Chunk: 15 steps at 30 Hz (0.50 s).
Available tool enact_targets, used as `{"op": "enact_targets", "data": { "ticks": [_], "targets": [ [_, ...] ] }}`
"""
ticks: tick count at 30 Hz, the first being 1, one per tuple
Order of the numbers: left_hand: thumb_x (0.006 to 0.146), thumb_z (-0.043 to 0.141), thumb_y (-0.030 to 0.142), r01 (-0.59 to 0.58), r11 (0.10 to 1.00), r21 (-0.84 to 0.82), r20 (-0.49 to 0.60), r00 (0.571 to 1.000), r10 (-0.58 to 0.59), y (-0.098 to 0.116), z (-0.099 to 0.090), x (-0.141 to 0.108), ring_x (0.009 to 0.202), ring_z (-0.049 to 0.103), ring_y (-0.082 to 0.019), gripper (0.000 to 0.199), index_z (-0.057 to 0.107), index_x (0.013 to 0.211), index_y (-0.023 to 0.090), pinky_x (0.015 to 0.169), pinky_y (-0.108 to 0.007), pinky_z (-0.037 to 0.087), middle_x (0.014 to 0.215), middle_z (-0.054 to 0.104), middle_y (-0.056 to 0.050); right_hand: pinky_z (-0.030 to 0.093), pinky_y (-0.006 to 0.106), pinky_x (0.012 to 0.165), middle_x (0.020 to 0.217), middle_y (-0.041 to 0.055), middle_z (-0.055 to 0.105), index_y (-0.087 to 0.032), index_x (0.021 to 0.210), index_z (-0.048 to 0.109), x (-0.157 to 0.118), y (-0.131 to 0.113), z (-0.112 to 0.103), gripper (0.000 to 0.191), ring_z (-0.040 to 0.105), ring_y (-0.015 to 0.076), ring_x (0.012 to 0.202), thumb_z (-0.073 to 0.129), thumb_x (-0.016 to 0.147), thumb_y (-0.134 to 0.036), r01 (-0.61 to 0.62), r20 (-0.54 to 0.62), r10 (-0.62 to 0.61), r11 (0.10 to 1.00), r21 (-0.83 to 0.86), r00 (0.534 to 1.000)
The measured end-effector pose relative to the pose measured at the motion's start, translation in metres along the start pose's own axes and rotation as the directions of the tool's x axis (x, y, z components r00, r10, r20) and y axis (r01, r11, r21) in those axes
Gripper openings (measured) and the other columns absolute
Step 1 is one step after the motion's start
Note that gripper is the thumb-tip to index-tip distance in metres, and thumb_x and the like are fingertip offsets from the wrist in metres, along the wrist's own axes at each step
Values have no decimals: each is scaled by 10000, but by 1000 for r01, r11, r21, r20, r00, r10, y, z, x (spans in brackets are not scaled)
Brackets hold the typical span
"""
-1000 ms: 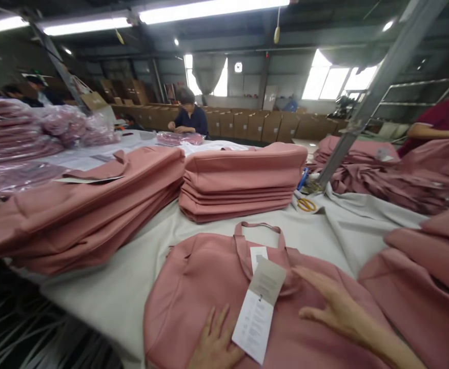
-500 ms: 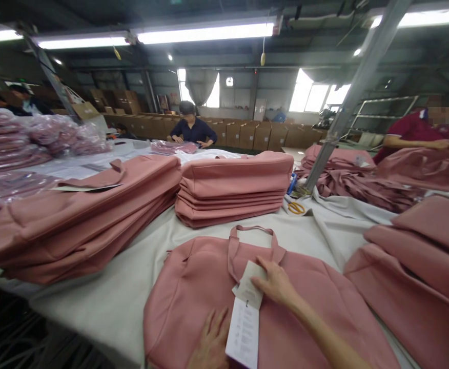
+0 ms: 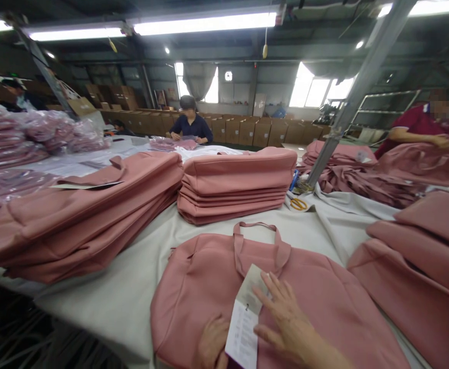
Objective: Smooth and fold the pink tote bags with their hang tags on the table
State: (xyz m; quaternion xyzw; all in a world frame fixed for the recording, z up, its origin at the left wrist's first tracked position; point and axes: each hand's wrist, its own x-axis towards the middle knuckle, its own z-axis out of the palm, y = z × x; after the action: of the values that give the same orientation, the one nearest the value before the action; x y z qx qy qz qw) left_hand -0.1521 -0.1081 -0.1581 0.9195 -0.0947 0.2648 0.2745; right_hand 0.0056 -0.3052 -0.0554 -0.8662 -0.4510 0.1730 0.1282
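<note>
A pink bag (image 3: 194, 292) lies flat in front of me, its looped handle (image 3: 282, 253) toward the far side. On it rests a hang tag (image 3: 243, 328), a pale card above a white printed sheet, joined by a small dark fastener. My right hand (image 3: 286, 320) is open over the tag's right side, fingers spread and fingertips at the pale card. My left hand (image 3: 212, 341) is at the tag's lower left edge, its fingers bent and close together. What lies under those fingers is hidden.
Stacked pink bags stand at left (image 3: 82, 220), behind (image 3: 236, 184) and right (image 3: 420, 256) on the pale cloth (image 3: 113, 302). Yellow-handled scissors (image 3: 298, 204) lie near a metal post (image 3: 347, 113). Co-workers handle pink goods across the table and at right.
My right hand has shifted down and right from its hold at the card's top, and its fingers have spread. My left hand's stretched fingers have drawn in. The view has shifted slightly.
</note>
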Motion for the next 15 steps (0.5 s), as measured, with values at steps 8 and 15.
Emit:
{"op": "enact_targets", "data": {
  "ticks": [8,15],
  "targets": [
    [876,534,343,-43,981,191,345,938,-26,36,-40,39,1314,374,-346,545,398,1400,283,1015,-592,381,1496,357,-99,126,676,1086,1554,109,48,-322,1489,164,-25,1,51,776,70,370,1413,577,850,-473,58,87,-60,998,17,994],
    [863,536,552,-468,820,330,537,807,245,-4,-24,21,1198,467,-348,679,321,1453,295,976,-535,373,1437,454,-109,409,694,928,1428,121,387,-406,1451,219,-87,57,30,727,419,433,1250,576,840,-572,226,-44,-239,955,-191,970]
  ]
}}
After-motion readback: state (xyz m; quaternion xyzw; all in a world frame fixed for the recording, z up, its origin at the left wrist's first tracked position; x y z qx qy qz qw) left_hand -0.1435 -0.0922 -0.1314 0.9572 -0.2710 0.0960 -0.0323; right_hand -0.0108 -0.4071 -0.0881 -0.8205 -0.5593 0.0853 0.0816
